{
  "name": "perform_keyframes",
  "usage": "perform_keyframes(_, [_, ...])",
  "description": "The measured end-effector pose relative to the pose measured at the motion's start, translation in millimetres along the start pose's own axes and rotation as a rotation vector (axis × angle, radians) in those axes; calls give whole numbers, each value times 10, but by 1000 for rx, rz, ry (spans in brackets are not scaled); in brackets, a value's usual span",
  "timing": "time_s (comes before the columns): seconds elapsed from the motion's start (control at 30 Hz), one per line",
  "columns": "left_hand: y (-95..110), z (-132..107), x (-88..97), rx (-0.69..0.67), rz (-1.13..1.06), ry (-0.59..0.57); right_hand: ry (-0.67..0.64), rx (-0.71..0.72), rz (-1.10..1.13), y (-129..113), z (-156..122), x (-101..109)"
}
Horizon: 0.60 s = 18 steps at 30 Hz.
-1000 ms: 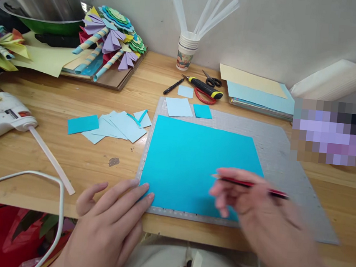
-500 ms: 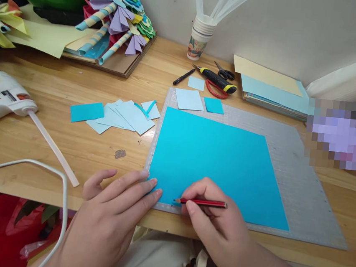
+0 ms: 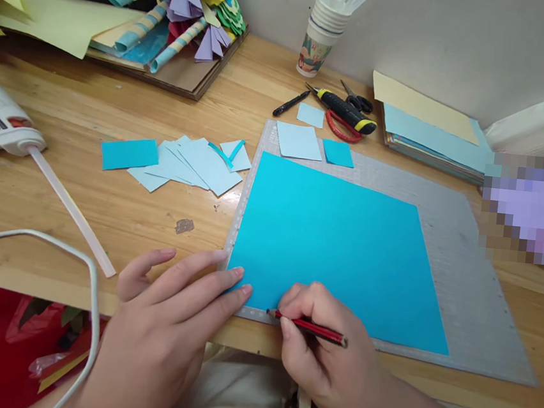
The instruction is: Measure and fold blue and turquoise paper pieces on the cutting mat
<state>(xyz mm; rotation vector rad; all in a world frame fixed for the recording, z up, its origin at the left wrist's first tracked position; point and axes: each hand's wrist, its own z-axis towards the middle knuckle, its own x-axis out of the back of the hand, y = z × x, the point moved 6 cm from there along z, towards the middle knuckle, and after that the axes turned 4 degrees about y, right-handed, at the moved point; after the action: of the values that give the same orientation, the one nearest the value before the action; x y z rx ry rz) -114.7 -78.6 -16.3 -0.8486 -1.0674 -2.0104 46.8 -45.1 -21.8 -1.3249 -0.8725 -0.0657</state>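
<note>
A large sheet of bright blue paper point(image 3: 340, 242) lies on a grey cutting mat point(image 3: 476, 281). My left hand point(image 3: 175, 310) rests with fingers stretched out, its fingertips on the sheet's lower left corner. Between the fingers of my right hand point(image 3: 334, 357) is a red and black pencil point(image 3: 313, 327), its tip at the sheet's near edge beside the mat's ruler marks. Whether the tip touches the paper I cannot tell. Beyond the sheet, a pale blue square point(image 3: 298, 141) and a small bright blue square point(image 3: 338, 153) lie on the mat.
Left are pale blue paper pieces point(image 3: 189, 165), a blue rectangle point(image 3: 130, 154) and a glue gun point(image 3: 6, 117) with its white cable point(image 3: 94, 302). Behind stand paper cups point(image 3: 320, 42), a black pen point(image 3: 290, 104), a black-yellow tool point(image 3: 343, 110), scissors point(image 3: 357, 100), a paper stack point(image 3: 433, 133) and paper flowers point(image 3: 188, 3).
The pencil has tilted, its back end dropping toward me, while its tip stays near the sheet's lower edge. My left hand stays on the corner. The camera view has shifted slightly.
</note>
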Motion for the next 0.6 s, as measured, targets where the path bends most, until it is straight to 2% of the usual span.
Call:
perform_keyframes(0.27, [5,4,-6,3,-5,10,-21,21,-5,-10,22,-5])
perform_keyframes(0.43, [9,20,3,-6,-3,18,18,14,22,-7,6,9])
perform_keyframes(0.6, [27,10,-8,3,8,31,-23,37,-14,-24,21,-8])
